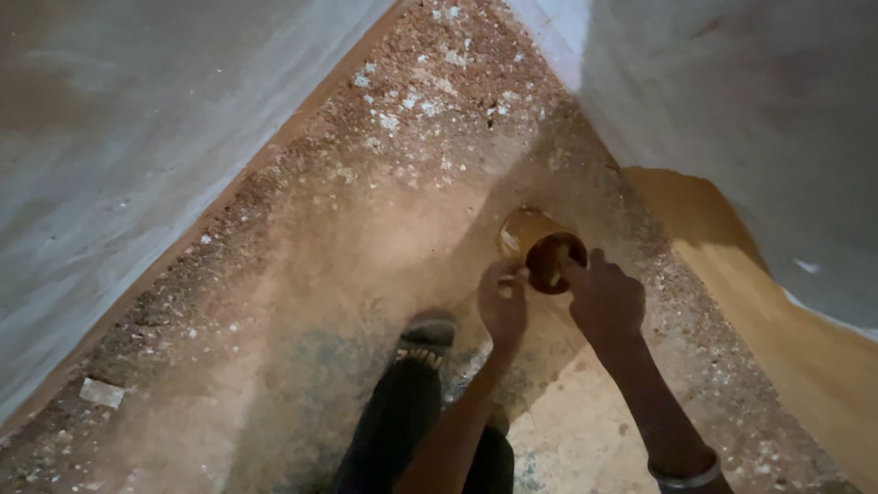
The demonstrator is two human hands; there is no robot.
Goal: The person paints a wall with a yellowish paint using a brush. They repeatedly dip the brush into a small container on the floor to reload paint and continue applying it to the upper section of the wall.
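Observation:
An orange-brown pipe (529, 233) with a round open mouth sticks up out of the dusty floor between two pale walls. My left hand (502, 302) is at the left rim of the pipe mouth, with its fingers curled, touching the edge. My right hand (604, 297) grips the right rim of the pipe mouth, fingers hooked over it. A metal bangle (684, 476) sits on my right wrist. The inside of the pipe is dark and I cannot see into it.
A grey plastered wall (119, 165) runs along the left and a white one (768, 119) along the right, meeting in a corner ahead. My dark trouser leg and shoe (428, 334) stand just left of the pipe. Debris and white flecks (101, 393) litter the floor.

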